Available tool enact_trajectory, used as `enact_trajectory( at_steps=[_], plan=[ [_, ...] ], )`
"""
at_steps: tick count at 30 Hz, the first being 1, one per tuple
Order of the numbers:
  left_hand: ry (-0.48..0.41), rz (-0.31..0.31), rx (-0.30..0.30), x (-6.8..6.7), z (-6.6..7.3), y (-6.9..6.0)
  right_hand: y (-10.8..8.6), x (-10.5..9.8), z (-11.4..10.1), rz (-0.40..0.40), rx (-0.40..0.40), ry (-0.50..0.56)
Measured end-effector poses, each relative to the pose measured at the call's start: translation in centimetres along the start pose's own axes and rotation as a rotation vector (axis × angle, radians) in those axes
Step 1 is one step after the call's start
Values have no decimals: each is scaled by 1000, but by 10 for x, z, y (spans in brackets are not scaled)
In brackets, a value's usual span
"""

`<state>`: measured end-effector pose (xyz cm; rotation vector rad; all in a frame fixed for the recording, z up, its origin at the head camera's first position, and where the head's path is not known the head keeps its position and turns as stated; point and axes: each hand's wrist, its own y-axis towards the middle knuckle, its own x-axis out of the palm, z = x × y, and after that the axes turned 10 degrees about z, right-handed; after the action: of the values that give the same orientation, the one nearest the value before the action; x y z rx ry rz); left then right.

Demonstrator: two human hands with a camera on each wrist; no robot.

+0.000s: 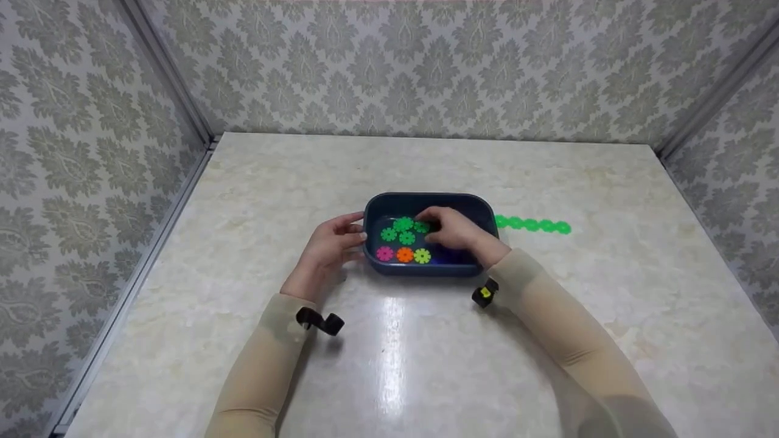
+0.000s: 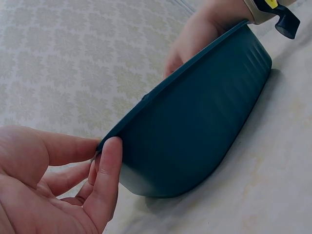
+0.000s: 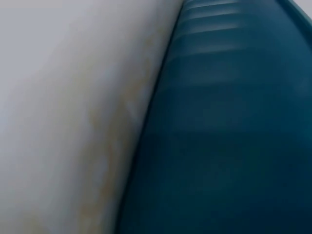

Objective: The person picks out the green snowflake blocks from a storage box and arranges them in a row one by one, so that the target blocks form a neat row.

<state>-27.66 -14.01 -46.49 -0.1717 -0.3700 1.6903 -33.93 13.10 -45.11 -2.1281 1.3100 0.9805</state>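
Observation:
A dark blue plastic basin (image 1: 429,271) stands on the table with several flower-shaped toy discs in it. Green discs (image 1: 406,238) cluster at its middle left; a pink disc (image 1: 384,253), an orange disc (image 1: 405,255) and a yellow-green disc (image 1: 422,256) line its front side. My left hand (image 1: 328,246) holds the basin's left end, thumb and fingers at the rim (image 2: 146,97). Inside the basin, my right hand (image 1: 453,230) has thumb and index finger spread around a green disc (image 1: 421,227); whether they grip it is unclear. The right wrist view shows only the basin's outer wall (image 3: 219,122) and tabletop.
A chain of joined green discs (image 1: 532,225) lies on the table (image 1: 389,164), just right of the basin. Each wrist wears a black camera mount (image 1: 319,321). Patterned wall panels (image 1: 426,67) enclose the back and sides.

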Motion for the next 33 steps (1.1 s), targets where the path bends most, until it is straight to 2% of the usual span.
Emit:
enact_trajectory(
  at_steps=[8,15,20,28,33],
  plan=[
    [12,4,-6,0,1,0,-2,3,-2,33,67,-82],
    [12,1,-5,0,2,-1,-5,1,-1,29,40,-142],
    [18,0,-1,0,3,-2,-7,-1,-2,65,23,-169],
    [42,-12,6,0,2,-1,-12,-4,-1,101,51,-109],
    [58,3,-3,0,3,-1,-18,-9,2,105,34,-66]
  ],
)
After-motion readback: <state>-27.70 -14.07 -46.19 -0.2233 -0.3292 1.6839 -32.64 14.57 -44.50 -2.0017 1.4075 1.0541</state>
